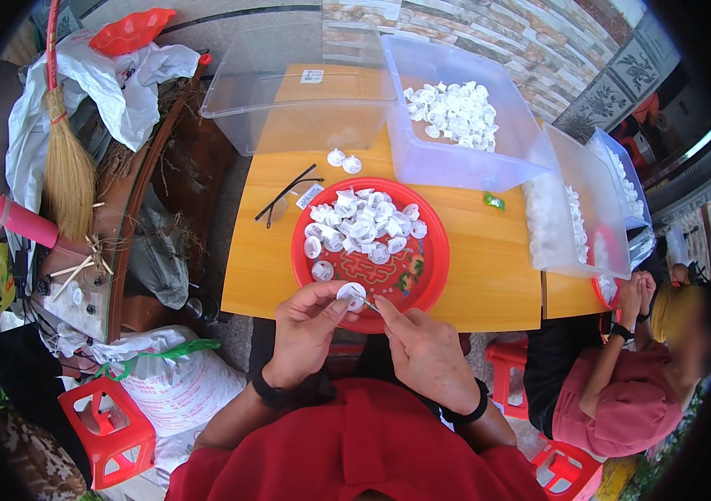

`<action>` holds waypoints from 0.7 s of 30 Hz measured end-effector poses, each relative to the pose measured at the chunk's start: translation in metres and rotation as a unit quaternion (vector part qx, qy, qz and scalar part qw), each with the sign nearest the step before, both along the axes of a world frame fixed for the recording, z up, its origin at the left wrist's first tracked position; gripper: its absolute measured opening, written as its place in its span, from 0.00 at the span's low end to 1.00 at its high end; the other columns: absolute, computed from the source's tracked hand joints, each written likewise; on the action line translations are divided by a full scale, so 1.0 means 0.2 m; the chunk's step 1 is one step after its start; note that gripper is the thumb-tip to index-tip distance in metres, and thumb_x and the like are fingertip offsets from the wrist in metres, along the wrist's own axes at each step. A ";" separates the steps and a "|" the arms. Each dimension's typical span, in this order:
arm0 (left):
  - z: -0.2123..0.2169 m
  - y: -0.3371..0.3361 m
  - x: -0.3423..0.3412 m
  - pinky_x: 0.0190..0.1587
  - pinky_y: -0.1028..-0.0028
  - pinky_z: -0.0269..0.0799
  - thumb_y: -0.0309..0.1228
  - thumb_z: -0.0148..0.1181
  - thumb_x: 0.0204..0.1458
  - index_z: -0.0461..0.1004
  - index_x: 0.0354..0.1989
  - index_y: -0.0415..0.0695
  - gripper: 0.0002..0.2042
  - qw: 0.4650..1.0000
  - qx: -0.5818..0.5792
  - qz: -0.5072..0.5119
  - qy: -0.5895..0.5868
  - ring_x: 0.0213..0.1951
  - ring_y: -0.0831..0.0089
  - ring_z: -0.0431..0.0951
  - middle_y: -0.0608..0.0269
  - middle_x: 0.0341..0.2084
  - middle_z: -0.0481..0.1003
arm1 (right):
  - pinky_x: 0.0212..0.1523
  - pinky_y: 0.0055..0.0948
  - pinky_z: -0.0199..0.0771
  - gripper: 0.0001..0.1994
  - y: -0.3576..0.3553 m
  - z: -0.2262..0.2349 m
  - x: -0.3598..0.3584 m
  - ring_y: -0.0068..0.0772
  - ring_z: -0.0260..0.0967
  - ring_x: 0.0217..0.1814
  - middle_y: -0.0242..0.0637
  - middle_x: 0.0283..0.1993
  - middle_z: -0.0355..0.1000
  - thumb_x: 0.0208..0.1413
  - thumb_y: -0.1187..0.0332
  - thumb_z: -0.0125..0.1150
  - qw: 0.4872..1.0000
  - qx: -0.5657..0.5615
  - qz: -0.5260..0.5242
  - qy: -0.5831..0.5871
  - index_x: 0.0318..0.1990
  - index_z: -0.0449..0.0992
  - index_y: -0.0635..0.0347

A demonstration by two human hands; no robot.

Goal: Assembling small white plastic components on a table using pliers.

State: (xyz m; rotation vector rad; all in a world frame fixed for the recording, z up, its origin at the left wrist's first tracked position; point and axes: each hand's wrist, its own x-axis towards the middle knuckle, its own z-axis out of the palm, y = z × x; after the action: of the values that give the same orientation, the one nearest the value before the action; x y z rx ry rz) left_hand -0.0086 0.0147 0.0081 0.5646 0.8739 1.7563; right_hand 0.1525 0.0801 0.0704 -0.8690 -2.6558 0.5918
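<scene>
A small round white plastic part (350, 294) is pinched between the thumb and fingers of my left hand (299, 334), over the near rim of a red round tray (439, 263). My right hand (429, 357) grips a thin, pointed tool (370, 306), its tip against or very close to the part. Most of the tool is hidden by my fingers, so its exact kind does not show. In the tray lies a heap of similar white parts (362, 219), with a single one (322, 270) apart at the left.
Two loose white parts (351, 164) and a pair of glasses (287, 194) lie on the wooden table (489, 288). Behind stand an empty clear bin (301, 100) and a bluish bin (472, 167) of parts. At right, a co-worker (623, 367) sits near other bins.
</scene>
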 end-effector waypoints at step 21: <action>-0.02 0.00 -0.01 0.42 0.75 0.74 0.17 0.51 0.53 0.71 0.44 0.35 0.11 0.999 0.011 -0.015 0.039 0.39 0.72 0.76 0.56 0.39 0.75 | 0.22 0.34 0.66 0.24 0.02 0.10 0.02 0.38 0.66 0.22 0.39 0.23 0.63 0.42 0.75 0.52 0.997 0.018 0.023 -0.070 0.53 0.66 0.66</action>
State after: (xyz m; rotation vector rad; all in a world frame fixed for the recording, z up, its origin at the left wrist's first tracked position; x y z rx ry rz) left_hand -0.0101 0.0149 0.0048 0.6613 0.8973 1.7290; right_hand 0.1573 0.0841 0.0903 -0.8720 -2.8091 0.5103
